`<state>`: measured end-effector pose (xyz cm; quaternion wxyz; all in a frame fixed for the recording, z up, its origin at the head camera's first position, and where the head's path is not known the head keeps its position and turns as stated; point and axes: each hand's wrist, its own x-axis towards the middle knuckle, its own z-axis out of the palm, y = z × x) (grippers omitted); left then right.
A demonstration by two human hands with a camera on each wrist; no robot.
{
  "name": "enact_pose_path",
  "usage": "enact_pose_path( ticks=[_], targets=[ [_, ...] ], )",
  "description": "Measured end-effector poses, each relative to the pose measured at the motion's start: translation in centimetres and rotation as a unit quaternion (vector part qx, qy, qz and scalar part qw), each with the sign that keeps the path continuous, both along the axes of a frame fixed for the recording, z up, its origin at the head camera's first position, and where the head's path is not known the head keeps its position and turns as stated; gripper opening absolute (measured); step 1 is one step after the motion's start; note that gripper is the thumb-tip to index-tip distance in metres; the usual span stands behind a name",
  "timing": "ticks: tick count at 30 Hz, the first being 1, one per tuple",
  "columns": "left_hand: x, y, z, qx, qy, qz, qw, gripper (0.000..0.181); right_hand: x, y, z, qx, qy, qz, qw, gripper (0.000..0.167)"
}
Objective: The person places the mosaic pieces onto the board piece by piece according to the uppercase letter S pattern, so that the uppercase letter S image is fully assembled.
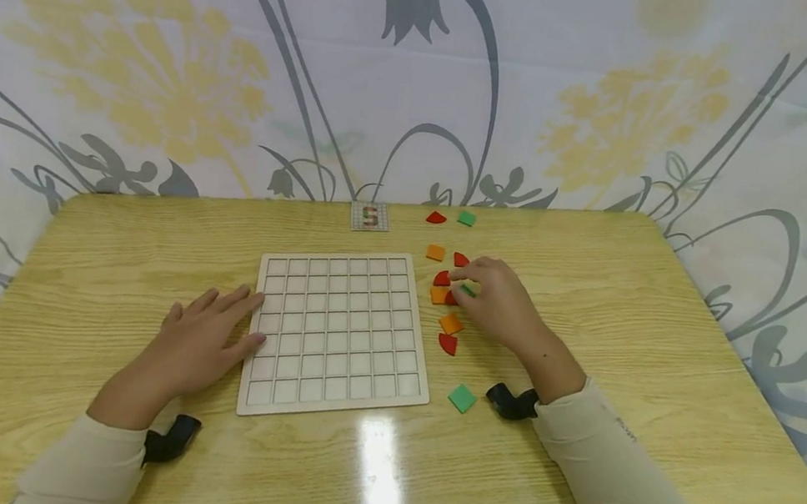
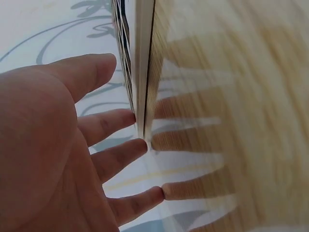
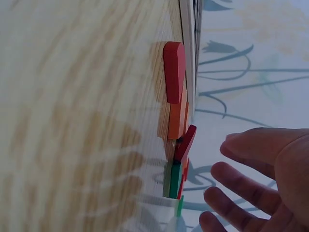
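Observation:
My left hand (image 1: 199,345) rests at the left edge of a white gridded board (image 1: 410,400), fingers spread. In the left wrist view, fingertips of the hand (image 2: 53,135) touch the rim of the board (image 2: 142,72). My right hand (image 1: 506,307) is above small flat pieces right of the board, its fingers slightly bent and holding nothing. Close to its fingertips are a red piece (image 1: 442,278) and a green piece (image 1: 469,291). In the right wrist view, a tilted red piece (image 3: 186,144) leans by a green one (image 3: 175,181), apart from the hand (image 3: 270,183).
A small patterned card (image 1: 370,217) lies behind the board. Further pieces include an orange one (image 1: 436,253), a red one (image 1: 436,217) and a green square (image 1: 462,398) nearer the front. Flower-patterned cloth (image 1: 425,78) stands behind the wooden table (image 1: 146,254).

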<state>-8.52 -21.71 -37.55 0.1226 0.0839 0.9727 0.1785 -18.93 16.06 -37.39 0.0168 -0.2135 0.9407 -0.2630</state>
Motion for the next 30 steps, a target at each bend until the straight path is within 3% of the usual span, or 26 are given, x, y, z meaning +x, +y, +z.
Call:
enact_pose_path(
  ticks=[12, 21, 30],
  targets=[
    [-0.2, 0.4, -0.3, 0.012, 0.009, -0.019, 0.9997, 0.066, -0.6, 0.5, -0.9, 0.031, -0.001, 0.062, 0.9976, 0.023],
    [-0.1, 0.3, -0.7, 0.041, -0.006, -0.011, 0.9991, 0.067, -0.3, 0.6, -1.3, 0.029, -0.015, 0.054, 0.9980, 0.024],
    [0.0, 0.1, -0.8, 0.036, -0.006, -0.012, 0.9993, 0.068, -0.2, 0.4, -1.5, 0.043, 0.000, 0.054, 0.9976, 0.021]
  ],
)
